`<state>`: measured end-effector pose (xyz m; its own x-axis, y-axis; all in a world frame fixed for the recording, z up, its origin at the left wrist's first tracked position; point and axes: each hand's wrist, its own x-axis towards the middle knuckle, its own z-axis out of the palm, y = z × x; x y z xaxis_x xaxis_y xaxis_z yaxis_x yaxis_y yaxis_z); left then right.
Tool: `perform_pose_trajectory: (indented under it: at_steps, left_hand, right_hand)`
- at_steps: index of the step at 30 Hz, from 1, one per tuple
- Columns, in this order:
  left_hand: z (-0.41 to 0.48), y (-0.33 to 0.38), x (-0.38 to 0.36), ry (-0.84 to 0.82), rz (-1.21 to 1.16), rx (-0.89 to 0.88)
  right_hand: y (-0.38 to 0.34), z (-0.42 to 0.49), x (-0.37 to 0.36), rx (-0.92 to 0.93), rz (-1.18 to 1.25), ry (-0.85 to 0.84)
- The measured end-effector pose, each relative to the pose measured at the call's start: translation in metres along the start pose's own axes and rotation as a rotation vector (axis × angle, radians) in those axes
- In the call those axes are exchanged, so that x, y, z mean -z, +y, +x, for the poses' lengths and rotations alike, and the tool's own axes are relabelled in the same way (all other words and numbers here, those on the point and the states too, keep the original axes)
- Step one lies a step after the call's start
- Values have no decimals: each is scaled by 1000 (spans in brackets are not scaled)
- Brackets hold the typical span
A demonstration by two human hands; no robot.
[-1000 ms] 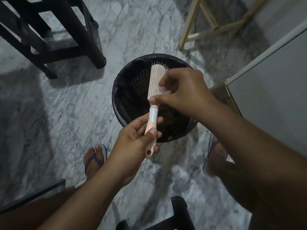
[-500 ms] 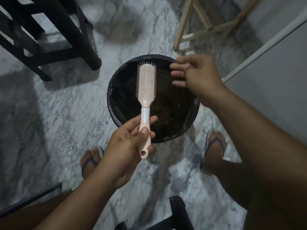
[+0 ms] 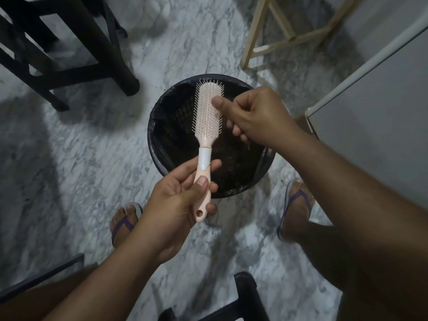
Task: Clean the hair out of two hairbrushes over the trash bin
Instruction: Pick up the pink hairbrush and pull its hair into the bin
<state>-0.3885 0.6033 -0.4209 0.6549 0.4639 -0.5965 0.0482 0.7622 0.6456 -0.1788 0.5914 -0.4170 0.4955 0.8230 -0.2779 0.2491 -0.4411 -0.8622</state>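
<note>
From the head camera I look down at a round trash bin [image 3: 155,126] lined in black, standing on the marble floor [image 3: 81,158]. Room around it is tight. A dark wooden furniture leg [image 3: 120,66] comes down near the rim at upper left, a pale wooden frame [image 3: 249,45] stands just past the far rim, and the corner of a white cabinet [image 3: 370,117] sits close on the right. Two sandalled feet bracket the near side, the left foot [image 3: 124,224] and the right foot [image 3: 297,212], and a dark object [image 3: 245,295] pokes in at the bottom edge. The widest bare floor lies to the left of the bin.

The hairbrush [image 3: 206,126] hangs over the bin's mouth. Its long axis runs almost straight away from me, the head at the far end leaning slightly right and the holed handle tip nearest me. The bristles face up at the camera.

My left hand [image 3: 176,205] grips the pink handle, fingers wrapped underneath and thumb lying along the top. My right hand [image 3: 257,114] has its fingers curled at the head's right edge, thumb pressed into the bristles, pinching there. I cannot tell whether any hair lies between the fingertips.
</note>
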Motion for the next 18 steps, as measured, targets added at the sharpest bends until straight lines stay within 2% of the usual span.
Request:
perform_pose_trajectory:
  at_steps: [4,6,7,8,10,12,13,15,18]
  left_hand:
    - [-1,4,2,-4,-2,-37]
    - [-2,5,2,-19,-8,-40]
    - [-2,5,2,-28,-8,-38]
    - [-2,6,2,-37,-8,-32]
    - [-3,5,1,-43,-5,-7]
    - [-3,2,0,-24,6,23]
    - [-4,0,-1,-13,15,34]
    - [-4,-3,-1,3,38,43]
    - [-6,-8,-1,2,79,44]
  right_hand:
    - [12,11,11,5,-70,193]
    - [22,15,15,-91,-254,137]
    - [27,15,14,-160,-272,73]
    - [27,14,10,-227,-196,4]
    - [18,10,5,-304,136,-94]
    - [4,7,5,-280,481,-185]
    - [0,7,5,-224,526,-212]
    - [1,6,2,-84,359,-175]
    - [9,9,-7,7,126,18]
